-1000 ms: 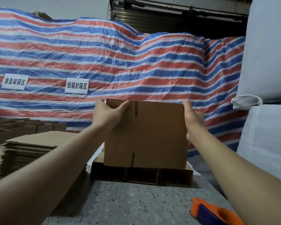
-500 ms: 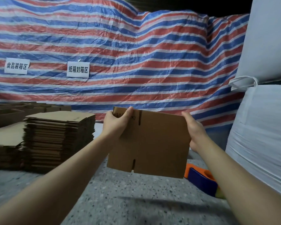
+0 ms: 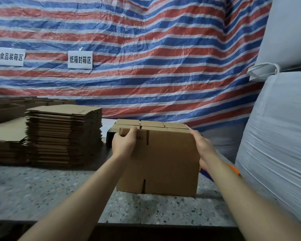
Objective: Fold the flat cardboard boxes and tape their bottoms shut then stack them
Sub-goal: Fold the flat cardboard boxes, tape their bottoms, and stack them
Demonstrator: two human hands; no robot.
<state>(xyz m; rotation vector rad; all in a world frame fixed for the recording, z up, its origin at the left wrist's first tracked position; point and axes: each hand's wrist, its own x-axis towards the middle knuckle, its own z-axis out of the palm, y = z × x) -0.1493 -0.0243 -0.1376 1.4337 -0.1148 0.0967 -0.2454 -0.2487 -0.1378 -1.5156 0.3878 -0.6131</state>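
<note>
A flat brown cardboard box stands on edge on the speckled stone table, in the middle of the view. My left hand grips its top left corner, thumb over the front face. My right hand holds its right edge near the top, fingers curled round it. Behind the flat box sit folded boxes with their flaps shut. A tall stack of flat boxes rises at the left.
A lower pile of flat cardboard lies at the far left, open boxes behind it. An orange and blue tape dispenser peeks out behind my right wrist. Big white sacks stand at the right. A striped tarp hangs behind.
Both hands have lowered the flat box from mid-air until its bottom edge rests on the table, and it has come closer to me. The view has tilted down.
</note>
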